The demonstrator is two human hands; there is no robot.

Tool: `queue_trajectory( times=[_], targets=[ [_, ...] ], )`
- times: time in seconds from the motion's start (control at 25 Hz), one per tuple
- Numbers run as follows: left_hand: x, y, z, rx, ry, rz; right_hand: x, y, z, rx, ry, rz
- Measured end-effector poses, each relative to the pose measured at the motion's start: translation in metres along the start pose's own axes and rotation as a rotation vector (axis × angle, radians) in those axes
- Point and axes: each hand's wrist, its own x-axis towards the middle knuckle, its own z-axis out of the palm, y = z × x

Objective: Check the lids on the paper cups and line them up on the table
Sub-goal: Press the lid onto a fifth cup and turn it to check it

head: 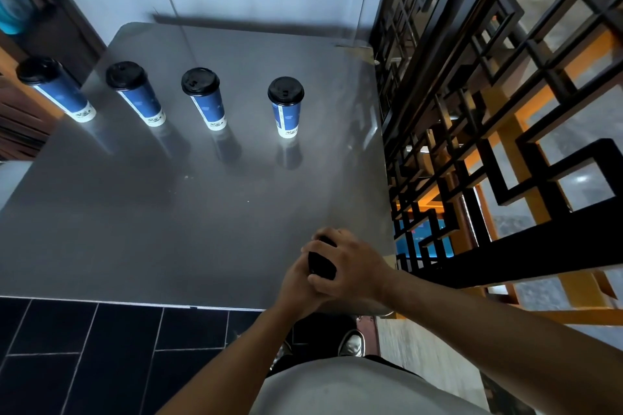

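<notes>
Near the tabletop's (188, 219) front edge, both hands clasp a fifth cup.

Its black lid (322, 263) peeks out under the right hand (347, 266), which curls over it, while the left hand (298, 286) wraps the cup from below. Four lidded cups (205, 101) already stand in a row well apart, farther back; this one looks like the last to check and place.

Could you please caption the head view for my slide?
Four lidded cups stand in a row on the table; both hands hold a fifth lid near the front edge.
</notes>
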Motion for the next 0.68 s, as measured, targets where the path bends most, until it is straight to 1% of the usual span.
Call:
queue_trajectory(
  times=[0.24, 0.32, 0.48, 0.56, 0.6, 0.68],
  targets=[
    [-0.002, -0.002, 0.0, -0.037, 0.014, 0.0, 0.002, 0.003, 0.004, -0.01, 0.003, -0.037],
    [-0.002, 0.0, 0.0, -0.043, 0.002, -0.008, 0.0, 0.005, 0.006, 0.003, 0.005, -0.007],
    [0.001, 0.011, -0.003, -0.042, -0.053, -0.046, -0.003, 0.006, -0.001, 0.059, -0.023, 0.12],
    [0.001, 0.018, -0.003, 0.001, -0.041, -0.046, -0.006, 0.01, -0.007, 0.2, 0.003, 0.181],
    [0.0, 0.023, -0.005, 0.024, -0.038, -0.047, -0.007, 0.013, -0.009, 0.347, 0.038, 0.232],
    [-0.004, 0.033, -0.009, 0.054, -0.059, -0.047, -0.006, 0.021, -0.012, 0.737, 0.14, 0.388]
  ],
)
